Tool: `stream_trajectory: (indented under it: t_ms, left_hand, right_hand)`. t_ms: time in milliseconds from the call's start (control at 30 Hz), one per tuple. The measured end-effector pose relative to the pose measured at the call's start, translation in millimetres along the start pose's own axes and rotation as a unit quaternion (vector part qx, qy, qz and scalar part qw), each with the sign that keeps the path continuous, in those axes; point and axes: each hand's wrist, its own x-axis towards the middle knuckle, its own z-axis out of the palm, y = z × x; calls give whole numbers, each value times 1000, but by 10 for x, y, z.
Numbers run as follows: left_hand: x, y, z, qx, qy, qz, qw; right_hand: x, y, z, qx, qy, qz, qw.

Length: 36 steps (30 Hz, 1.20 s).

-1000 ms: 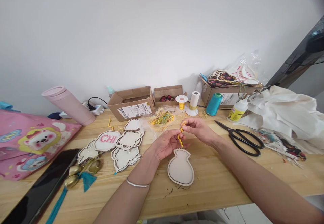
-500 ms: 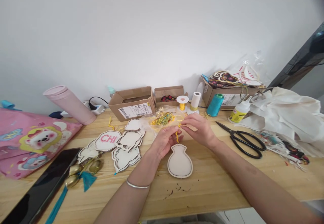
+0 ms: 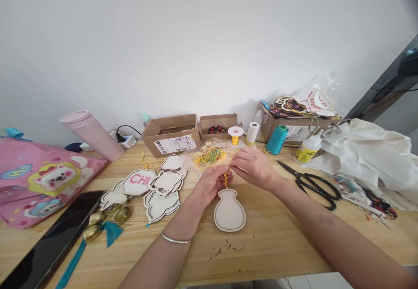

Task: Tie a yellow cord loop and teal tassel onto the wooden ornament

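Observation:
My left hand (image 3: 215, 182) pinches a twisted yellow cord (image 3: 226, 178) between thumb and fingers. Meeting it from the right, my right hand (image 3: 250, 164) is closed on the upper part of the same cord, with its fingertips partly hidden. Below my hands hangs a pouch-shaped pale wooden plaque (image 3: 230, 211) with a raised rim, joined to the cord at its scalloped top. Whether it touches the tabletop, I cannot tell. Just behind my hands lies a clear bag of yellow and green cords (image 3: 210, 154).
Black scissors (image 3: 315, 182) and a glue bottle (image 3: 308, 147) are at right, near white cloth (image 3: 369, 147). Several plaques (image 3: 166, 180) lie left, beside brass bells (image 3: 94, 228) and a dark phone (image 3: 52, 241). Cardboard boxes (image 3: 176, 143), a yellow spool (image 3: 235, 135) and teal thread (image 3: 277, 140) stand behind.
Both hands and the hanging plaque have shifted slightly left. My right hand's fingers have closed in tighter beside my left hand on the cord.

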Motion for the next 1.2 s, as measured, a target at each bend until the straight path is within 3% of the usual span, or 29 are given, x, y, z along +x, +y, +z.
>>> stream_trajectory:
  t_ms: [133,233,367,533,633,700,800,900,1067,1200]
  left_hand:
    - [-2,7,-25,28,-16,4,999]
    - [7,-6,-59,49,-30,-8,998]
    - [23,-30,-68,68,-45,-7,997]
    - [23,-36,-19,84,-34,-18,996]
    - [21,-35,-5,83,-29,-20,996]
    - [20,-40,-5,75,-22,-20,997]
    - [18,-54,-2,56,-17,-13,998]
    - [20,-68,11,38,-13,9,999]
    - [49,-76,-1,57,-11,80,995]
    - [65,-80,-22,80,-4,113,990]
  right_hand:
    - [52,62,-30,17,-49,-48,998]
    - [33,96,-33,63,-61,-44,995]
    - [-57,121,20,183,-31,49,981]
    - [-154,158,128,334,-53,200,920]
    - [-175,166,182,362,-52,219,905]
    - [-181,162,192,344,-7,220,913]
    - [-186,140,152,276,98,208,933]
    - [-176,93,75,203,171,149,953]
    - [-148,24,57,110,166,-5,980]
    - [-165,48,147,42,159,-36,986]
